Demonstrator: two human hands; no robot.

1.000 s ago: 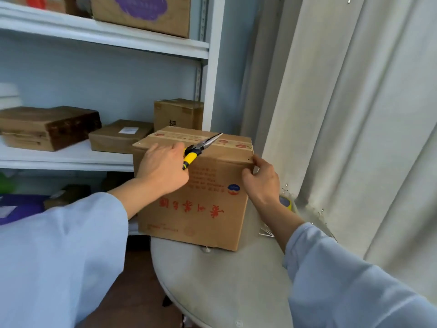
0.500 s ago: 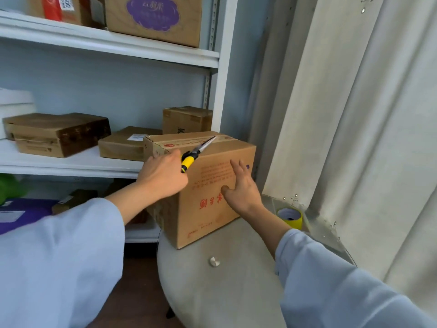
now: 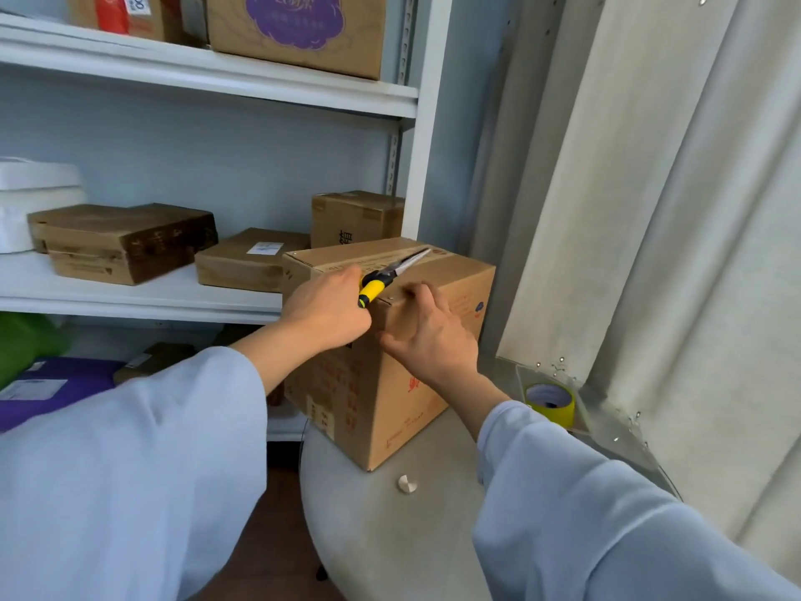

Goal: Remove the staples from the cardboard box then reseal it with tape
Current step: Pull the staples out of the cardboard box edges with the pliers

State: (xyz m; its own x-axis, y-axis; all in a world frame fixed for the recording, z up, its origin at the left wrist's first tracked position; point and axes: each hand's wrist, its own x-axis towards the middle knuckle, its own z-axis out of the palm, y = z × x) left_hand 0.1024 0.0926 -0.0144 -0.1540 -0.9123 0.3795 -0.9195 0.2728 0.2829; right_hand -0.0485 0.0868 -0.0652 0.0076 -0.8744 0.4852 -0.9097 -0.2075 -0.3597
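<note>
A brown cardboard box [image 3: 459, 292] with red print stands on a round grey table [image 3: 390, 535], one corner turned toward me. My left hand [image 3: 325, 314] rests on the box's top near corner and holds yellow-handled pliers [image 3: 381, 279], whose metal jaws point up and right across the taped top. My right hand [image 3: 427, 336] lies flat against the box's right side, fingertips curled at the top edge. A yellow tape roll [image 3: 549, 403] sits on the table to the right.
A white shelf unit [image 3: 130, 297] with several brown parcels stands directly behind the box. Pale curtains [image 3: 650, 210] hang close on the right. A small round metal piece [image 3: 407, 483] lies on the table in front of the box.
The box has been turned on the table so a corner now faces me. My right hand shifted from the right edge onto the side face, up to the top edge. The pliers stayed in my left hand.
</note>
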